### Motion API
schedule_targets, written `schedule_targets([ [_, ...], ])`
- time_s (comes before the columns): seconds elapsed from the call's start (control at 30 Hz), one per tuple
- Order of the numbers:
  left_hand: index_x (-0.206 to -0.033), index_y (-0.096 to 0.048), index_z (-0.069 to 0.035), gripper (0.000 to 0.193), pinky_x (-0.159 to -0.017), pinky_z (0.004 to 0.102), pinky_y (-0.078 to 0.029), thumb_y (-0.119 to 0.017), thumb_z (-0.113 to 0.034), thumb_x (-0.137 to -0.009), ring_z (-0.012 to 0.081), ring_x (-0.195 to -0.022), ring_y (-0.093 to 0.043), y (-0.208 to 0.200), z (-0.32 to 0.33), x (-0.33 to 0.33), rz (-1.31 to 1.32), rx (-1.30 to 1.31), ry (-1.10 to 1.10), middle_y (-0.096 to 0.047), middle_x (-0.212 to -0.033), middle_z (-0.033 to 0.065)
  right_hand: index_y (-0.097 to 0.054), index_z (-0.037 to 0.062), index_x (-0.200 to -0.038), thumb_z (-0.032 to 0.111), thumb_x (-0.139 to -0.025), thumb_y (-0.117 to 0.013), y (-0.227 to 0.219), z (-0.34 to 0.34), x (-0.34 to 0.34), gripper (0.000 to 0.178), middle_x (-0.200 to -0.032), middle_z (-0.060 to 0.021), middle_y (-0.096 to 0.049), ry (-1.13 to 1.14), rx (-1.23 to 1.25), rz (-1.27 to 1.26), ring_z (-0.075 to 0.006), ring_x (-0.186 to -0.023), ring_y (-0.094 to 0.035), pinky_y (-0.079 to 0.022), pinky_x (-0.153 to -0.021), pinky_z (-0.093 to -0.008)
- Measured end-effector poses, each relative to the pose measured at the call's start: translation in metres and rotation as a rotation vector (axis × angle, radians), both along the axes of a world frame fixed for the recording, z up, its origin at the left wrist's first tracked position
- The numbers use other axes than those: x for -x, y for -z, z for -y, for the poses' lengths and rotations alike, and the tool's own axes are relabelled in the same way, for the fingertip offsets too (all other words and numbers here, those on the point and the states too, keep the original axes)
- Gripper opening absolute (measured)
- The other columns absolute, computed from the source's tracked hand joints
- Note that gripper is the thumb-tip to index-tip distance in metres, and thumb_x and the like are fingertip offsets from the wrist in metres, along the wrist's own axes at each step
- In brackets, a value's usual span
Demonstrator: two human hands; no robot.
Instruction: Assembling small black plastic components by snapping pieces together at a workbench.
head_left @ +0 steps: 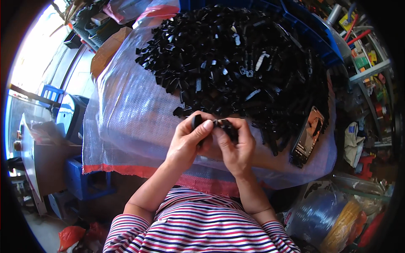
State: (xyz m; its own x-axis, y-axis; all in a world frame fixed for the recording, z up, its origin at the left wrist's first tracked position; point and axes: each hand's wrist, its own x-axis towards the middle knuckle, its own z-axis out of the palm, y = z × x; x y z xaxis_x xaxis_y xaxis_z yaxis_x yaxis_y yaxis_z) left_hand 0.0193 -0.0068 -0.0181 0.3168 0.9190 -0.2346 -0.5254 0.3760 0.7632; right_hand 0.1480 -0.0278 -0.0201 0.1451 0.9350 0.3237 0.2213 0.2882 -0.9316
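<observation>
Both hands meet in front of my chest, over the near edge of a white woven plastic sheet (130,109). Closed in a pinch, my left hand (190,135) grips a small black plastic piece (196,122). Fingers of my right hand (236,145) are wrapped round another black plastic piece (228,126), its end touching the first between my fingertips. Whether the two pieces are joined I cannot tell. Just beyond my hands spreads a large heap of black plastic parts (236,63), with a few shiny or pale bits among them.
A phone (310,130) lies at the heap's right edge. Blue crates (312,29) border the far side. A blue plastic stool (86,179) stands at lower left, near a table (50,164). Crowded metal shelves (371,71) rise at right; a plastic-wrapped roll (325,215) sits below them.
</observation>
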Motion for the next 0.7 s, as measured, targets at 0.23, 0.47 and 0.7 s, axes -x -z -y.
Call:
schedule_targets([
  [0.23, -0.096, -0.056, -0.004, 0.022, -0.043, 0.0164, -0.027, -0.059, -0.024, -0.086, 0.0029, -0.051, -0.042, -0.001, -0.004, 0.002, -0.08, -0.125, 0.015, -0.048, -0.062, -0.0031, -0.056, 0.0018, -0.096, 0.011, -0.08, -0.065, -0.005, -0.004, -0.009, 0.02, -0.082, -0.0008, -0.056, -0.043, -0.1, 0.013, -0.0074, -0.073, -0.051, -0.042, -0.066, -0.0202],
  [0.47, -0.082, -0.057, -0.003, 0.028, -0.047, 0.0193, -0.033, -0.063, -0.03, -0.083, 0.0027, -0.056, -0.043, -0.008, -0.012, 0.025, -0.337, -0.228, 0.27, -0.049, -0.062, -0.0036, -0.059, 0.0033, -0.089, 0.014, -0.074, -0.071, -0.018, -0.009, -0.024, 0.021, -0.075, -0.0027, -0.054, -0.375, -0.02, 0.042, -0.0081, -0.064, -0.048, -0.038, -0.056, -0.0205],
  [0.7, -0.092, -0.057, -0.003, 0.019, -0.04, 0.017, -0.021, -0.063, -0.019, -0.083, 0.0011, -0.045, -0.033, -0.004, -0.001, 0.005, 0.029, -0.081, 0.071, -0.046, -0.059, -0.005, -0.056, 0.0027, -0.084, 0.001, -0.072, -0.07, -0.01, -0.001, -0.007, 0.018, -0.078, -0.0082, -0.058, -0.066, -0.156, 0.155, -0.0163, -0.069, -0.059, -0.047, -0.061, -0.0252],
])
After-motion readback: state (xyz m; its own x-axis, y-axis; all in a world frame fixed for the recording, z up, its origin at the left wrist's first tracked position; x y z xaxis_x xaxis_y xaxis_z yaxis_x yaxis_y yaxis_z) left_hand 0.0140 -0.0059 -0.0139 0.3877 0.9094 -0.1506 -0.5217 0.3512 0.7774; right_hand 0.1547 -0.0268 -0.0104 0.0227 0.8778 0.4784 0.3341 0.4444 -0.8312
